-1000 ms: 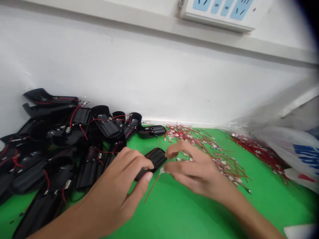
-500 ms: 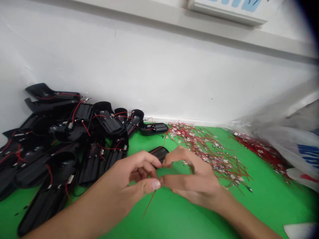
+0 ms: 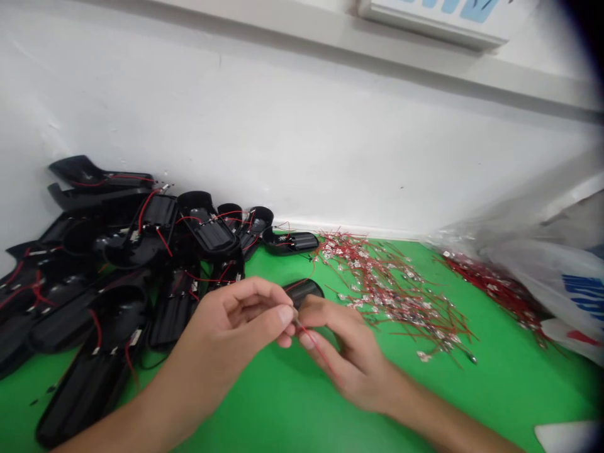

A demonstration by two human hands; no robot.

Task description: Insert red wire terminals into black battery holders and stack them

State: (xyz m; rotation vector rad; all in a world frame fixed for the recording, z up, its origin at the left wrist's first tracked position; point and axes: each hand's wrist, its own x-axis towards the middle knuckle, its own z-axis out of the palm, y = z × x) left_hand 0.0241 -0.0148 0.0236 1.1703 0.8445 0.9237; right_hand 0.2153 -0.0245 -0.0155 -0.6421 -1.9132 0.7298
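Note:
My left hand (image 3: 231,336) is closed, thumb and forefinger pinching the small end piece of a red wire (image 3: 324,357). That end is tiny and mostly covered by my fingertips, so its shape does not show well. Close against it, my right hand (image 3: 349,349) has its thumb and forefinger closed at the same spot. The wire runs from there down across the right thumb and palm. Just behind my fingertips lies a black plastic housing (image 3: 304,293), partly covered by the hands.
Black housings with red wires (image 3: 207,229) are heaped on the left. Loose red wires with metal tabs (image 3: 401,302) spread over the green tabletop (image 3: 274,409) at right centre. Another bundle of red wires (image 3: 495,289) lies beside a plastic bag (image 3: 542,270). A white wall (image 3: 306,138) stands behind.
The wire, earlier hanging below my fingertips, now points down and right across my right hand. Both hands have shifted slightly left, and the right fingers have drawn closer together.

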